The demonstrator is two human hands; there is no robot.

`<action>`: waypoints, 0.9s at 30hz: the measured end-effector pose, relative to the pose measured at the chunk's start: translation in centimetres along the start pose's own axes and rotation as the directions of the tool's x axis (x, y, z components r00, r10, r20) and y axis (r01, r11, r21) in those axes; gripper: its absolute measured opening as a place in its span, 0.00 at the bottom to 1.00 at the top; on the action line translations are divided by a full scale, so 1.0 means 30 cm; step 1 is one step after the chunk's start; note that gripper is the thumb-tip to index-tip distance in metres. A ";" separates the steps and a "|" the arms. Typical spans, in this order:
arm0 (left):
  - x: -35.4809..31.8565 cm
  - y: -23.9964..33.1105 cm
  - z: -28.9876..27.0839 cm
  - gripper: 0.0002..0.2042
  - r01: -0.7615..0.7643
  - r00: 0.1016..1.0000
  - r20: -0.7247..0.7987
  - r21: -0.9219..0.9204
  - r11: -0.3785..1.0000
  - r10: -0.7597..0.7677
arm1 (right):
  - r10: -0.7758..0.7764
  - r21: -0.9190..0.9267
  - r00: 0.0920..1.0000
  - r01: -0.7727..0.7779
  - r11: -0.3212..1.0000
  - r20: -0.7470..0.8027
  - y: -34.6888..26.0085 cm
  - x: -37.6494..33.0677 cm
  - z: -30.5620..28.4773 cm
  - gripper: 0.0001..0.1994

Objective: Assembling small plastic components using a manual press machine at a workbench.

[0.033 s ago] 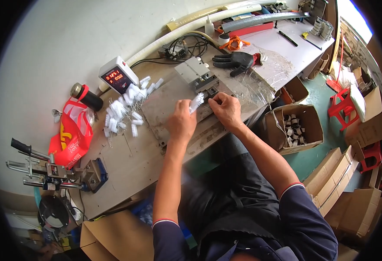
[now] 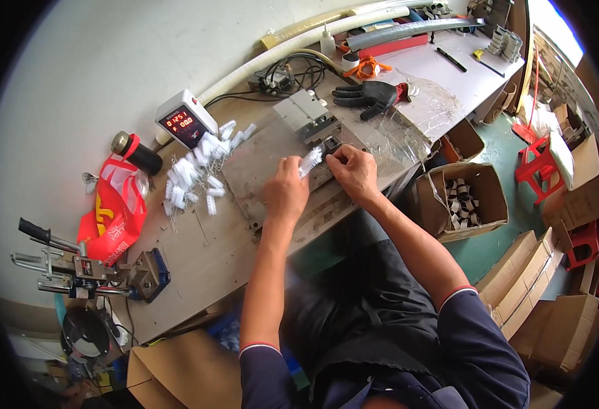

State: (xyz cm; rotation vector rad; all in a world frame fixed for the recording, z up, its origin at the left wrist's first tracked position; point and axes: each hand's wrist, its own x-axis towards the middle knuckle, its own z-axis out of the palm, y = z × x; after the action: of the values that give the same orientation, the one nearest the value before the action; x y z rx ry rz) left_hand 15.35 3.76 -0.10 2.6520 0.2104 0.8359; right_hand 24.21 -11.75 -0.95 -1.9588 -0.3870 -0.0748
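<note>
My left hand (image 2: pixel 286 189) is closed around a small white bristle brush (image 2: pixel 309 161), whose bristle head points up toward the metal fixture (image 2: pixel 311 117). Close to its right, my right hand (image 2: pixel 355 173) pinches thumb and forefinger together at the fixture's near edge. What those fingertips hold, if anything, is too small to make out. The fixture is a grey block with a dark clamp part, mounted on a worn metal plate (image 2: pixel 255 163). Several similar white brushes with thin wire stems lie in a loose pile (image 2: pixel 189 174) to the left.
Behind the pile stands a counter box (image 2: pixel 185 119) with red digits. A black work glove (image 2: pixel 368 97) lies beyond the fixture. At the left are a dark flask (image 2: pixel 136 153), a red bag (image 2: pixel 112 211) and a lever press (image 2: pixel 88 268). A cardboard box (image 2: pixel 473 228) holds short rings at right.
The brush head in my left hand has tilted slightly toward the fixture and my right fingers. Both hands stay in nearly the same place.
</note>
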 end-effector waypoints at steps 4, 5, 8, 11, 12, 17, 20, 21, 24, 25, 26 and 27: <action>0.011 0.003 0.019 0.14 -0.007 0.996 0.087 0.096 0.995 -0.001 | -0.046 0.029 0.999 0.047 0.998 -0.023 0.005 0.000 0.006 0.13; 0.013 0.006 0.024 0.16 -0.003 0.995 0.095 0.116 0.993 -0.008 | -0.065 0.029 0.997 0.066 0.997 -0.029 0.010 0.002 0.007 0.13; 0.002 0.011 0.022 0.17 -0.007 0.995 0.097 0.153 0.988 -0.008 | -0.082 0.015 0.996 0.083 0.996 -0.041 0.020 0.004 0.007 0.12; -0.048 0.015 -0.003 0.15 -0.006 0.999 0.044 0.125 0.992 0.000 | -0.069 0.000 0.997 0.069 0.998 -0.035 0.021 0.002 0.003 0.13; -0.067 0.014 -0.016 0.14 0.001 1.000 -0.002 0.079 0.997 -0.001 | -0.068 0.008 0.997 0.068 0.998 -0.037 0.018 0.001 -0.001 0.13; -0.137 -0.027 -0.109 0.11 0.353 0.925 0.089 -0.565 0.746 -0.371 | -0.070 0.073 0.997 0.073 0.995 -0.039 -0.004 -0.006 -0.002 0.11; -0.125 0.059 -0.216 0.09 0.562 0.764 0.493 -0.826 0.053 -0.416 | -0.044 0.066 0.999 0.045 0.997 -0.020 0.012 -0.003 -0.020 0.11; -0.131 0.054 -0.233 0.09 0.558 0.765 0.485 -0.828 0.061 -0.423 | -0.036 0.069 0.999 0.037 0.997 -0.012 0.006 -0.005 -0.018 0.11; -0.146 0.038 -0.243 0.09 0.579 0.738 0.582 -0.806 -0.123 -0.342 | -0.080 0.113 0.997 0.077 0.991 0.014 0.007 -0.010 -0.013 0.10; -0.150 0.037 -0.235 0.09 0.600 0.705 0.630 -0.775 -0.201 -0.326 | -0.106 0.151 0.994 0.099 0.984 0.037 0.013 -0.012 -0.013 0.11; -0.153 0.038 -0.224 0.09 0.618 0.670 0.677 -0.736 -0.277 -0.304 | -0.102 0.150 0.994 0.096 0.984 0.031 0.021 -0.012 -0.013 0.11; -0.156 0.036 -0.210 0.09 0.624 0.668 0.682 -0.731 -0.276 -0.297 | -0.161 0.356 0.977 0.102 0.929 0.141 0.028 -0.011 -0.012 0.11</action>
State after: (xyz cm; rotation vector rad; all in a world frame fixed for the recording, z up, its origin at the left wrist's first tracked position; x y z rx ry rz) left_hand 7.92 3.43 2.66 0.9084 0.3810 0.0994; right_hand 24.19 -12.46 -1.63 -1.5921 -0.6016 0.0696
